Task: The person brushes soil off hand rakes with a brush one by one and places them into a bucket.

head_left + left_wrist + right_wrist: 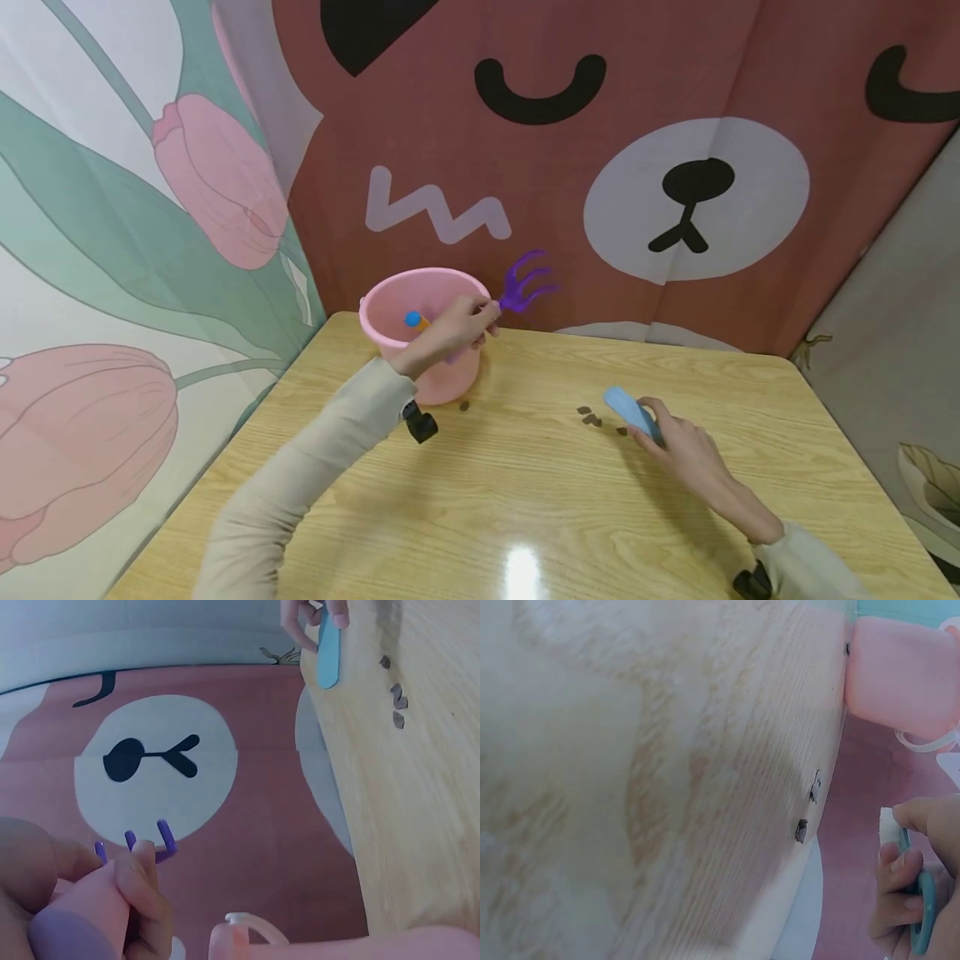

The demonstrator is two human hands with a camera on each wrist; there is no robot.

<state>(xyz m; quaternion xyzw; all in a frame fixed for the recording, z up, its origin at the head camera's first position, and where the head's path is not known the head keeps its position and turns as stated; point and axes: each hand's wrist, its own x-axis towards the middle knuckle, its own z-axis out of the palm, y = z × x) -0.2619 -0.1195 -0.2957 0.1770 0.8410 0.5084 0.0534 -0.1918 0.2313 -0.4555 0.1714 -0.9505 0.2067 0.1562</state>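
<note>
My left hand [457,323] holds a small toy hand rake [517,287] at the rim of a pink bucket [442,383]. Its purple tines point up and right, and the left wrist view shows a pink handle [90,907] inside the grip. To the right, my right hand [686,454] grips a light blue brush [628,410] above the table. Whitish bristles [887,826] show on it in the right wrist view. Several dark brown flakes [591,419] lie on the wood beside the brush.
Inside the bucket lies something with a blue end [412,319] and an orange part. One more dark flake [464,406] sits by the bucket's foot. The wooden table [450,517] ends at a printed bear curtain [540,183] behind.
</note>
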